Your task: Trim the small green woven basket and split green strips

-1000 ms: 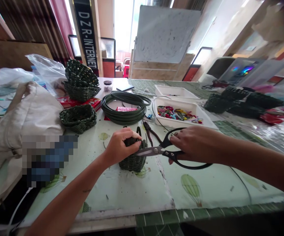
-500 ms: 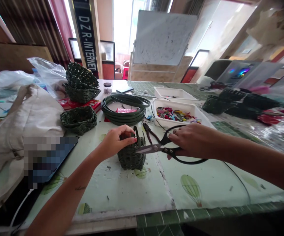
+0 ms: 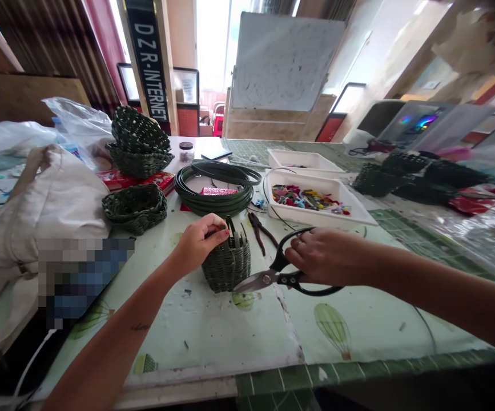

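A small dark green woven basket (image 3: 226, 266) stands on the table with loose strip ends sticking up from its rim. My left hand (image 3: 199, 242) pinches one of those upright strips at the basket's left rim. My right hand (image 3: 324, 256) grips the black handles of large scissors (image 3: 268, 277). The scissor blades lie low beside the basket's right side, nearly closed and pointing left.
A coil of green strip (image 3: 213, 188) and black pliers (image 3: 261, 229) lie behind the basket. White trays (image 3: 358, 212) with coloured bits sit at right, more woven baskets (image 3: 136, 206) and a cloth bag (image 3: 54, 200) at left. The table edge (image 3: 230, 383) runs close in front.
My right hand lowered the scissors from the basket's rim to its lower right side. My left hand shifted from covering the basket top to pinching a strip at the rim.
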A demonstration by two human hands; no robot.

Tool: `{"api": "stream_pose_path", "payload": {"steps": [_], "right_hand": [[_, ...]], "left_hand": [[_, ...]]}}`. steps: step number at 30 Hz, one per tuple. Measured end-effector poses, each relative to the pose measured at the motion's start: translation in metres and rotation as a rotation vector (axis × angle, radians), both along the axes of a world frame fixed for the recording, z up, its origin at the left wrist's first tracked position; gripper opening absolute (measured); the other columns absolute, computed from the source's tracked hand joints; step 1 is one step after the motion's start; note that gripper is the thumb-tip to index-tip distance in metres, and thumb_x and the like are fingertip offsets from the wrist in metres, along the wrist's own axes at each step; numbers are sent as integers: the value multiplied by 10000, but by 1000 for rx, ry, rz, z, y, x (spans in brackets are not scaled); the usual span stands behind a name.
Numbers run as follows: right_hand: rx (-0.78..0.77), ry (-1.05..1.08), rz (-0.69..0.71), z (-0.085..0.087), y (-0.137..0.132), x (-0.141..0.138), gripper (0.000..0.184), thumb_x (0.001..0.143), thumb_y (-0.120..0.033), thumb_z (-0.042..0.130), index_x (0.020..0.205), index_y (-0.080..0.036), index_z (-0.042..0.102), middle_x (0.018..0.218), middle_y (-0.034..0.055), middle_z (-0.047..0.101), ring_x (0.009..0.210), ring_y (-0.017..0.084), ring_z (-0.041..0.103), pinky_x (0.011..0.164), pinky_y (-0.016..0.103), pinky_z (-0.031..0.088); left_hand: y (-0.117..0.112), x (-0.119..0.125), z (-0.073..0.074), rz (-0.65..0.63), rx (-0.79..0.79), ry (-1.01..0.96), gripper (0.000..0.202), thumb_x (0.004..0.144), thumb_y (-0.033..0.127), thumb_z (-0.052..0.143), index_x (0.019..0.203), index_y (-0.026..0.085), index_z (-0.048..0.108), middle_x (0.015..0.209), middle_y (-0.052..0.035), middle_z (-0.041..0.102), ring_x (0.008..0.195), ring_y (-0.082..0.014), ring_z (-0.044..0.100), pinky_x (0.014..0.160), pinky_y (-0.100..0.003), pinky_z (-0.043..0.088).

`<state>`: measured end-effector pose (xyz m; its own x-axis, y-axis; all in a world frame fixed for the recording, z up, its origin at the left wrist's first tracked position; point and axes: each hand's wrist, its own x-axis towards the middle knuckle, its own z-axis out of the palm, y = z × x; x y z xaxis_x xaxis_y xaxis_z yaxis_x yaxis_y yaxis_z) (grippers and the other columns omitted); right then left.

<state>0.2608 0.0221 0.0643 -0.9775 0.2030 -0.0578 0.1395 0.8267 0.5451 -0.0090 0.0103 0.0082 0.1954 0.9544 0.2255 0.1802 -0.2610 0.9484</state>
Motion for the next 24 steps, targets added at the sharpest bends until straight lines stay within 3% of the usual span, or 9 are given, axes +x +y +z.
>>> {"api": "stream_pose_path", "payload": {"steps": [3,9,12,15,17,19,24], "right_hand": [[-35,61,-63,-6,-3,3,238,858,-338,567,698,-163,567,520,23,561,468,167,521,502,313,215],[-5,88,-83,-11,-6,21,228,858,-311,558,708,-145,606,513,34,561,459,168,506,512,311,239],[-9,-12,-34,-23,-12,33,123,794,-152,581,675,-156,609,546,41,579,474,165,496,516,317,235],[-88,-102,14,-36,-19,47,153,712,-36,584,640,-171,594,556,34,584,487,161,498,518,317,232],[-128,-6,-110,-40,-19,55,79,764,-135,605,690,-163,601,569,38,593,491,167,519,513,307,236],[-161,120,-288,-41,-17,57,154,817,-289,619,735,-161,597,575,37,603,488,175,544,502,294,229],[-240,286,-672,-57,-11,28,289,793,-451,677,745,-175,604,600,45,651,534,211,612,482,275,210]], "left_hand": [[1,0,-1,17,8,-16,184,836,346,582,853,165,557,719,8,552,691,-117,502,665,-246,386],[3,0,-5,-5,25,13,190,840,363,576,861,174,566,717,2,576,681,-128,524,645,-251,392],[8,-6,-7,114,68,11,165,837,341,572,837,178,551,690,10,567,660,-128,520,643,-254,388],[15,-18,-8,305,117,-16,174,827,346,582,799,183,530,633,26,536,607,-120,487,617,-251,370],[17,-25,-6,327,157,-2,167,820,338,596,796,184,535,644,25,543,610,-117,483,619,-248,366],[17,-29,-2,291,170,2,156,821,327,600,800,184,542,655,23,550,624,-116,495,628,-245,373],[10,-21,3,165,116,-49,168,819,341,612,810,180,565,651,23,545,625,-116,513,621,-240,390]]}}
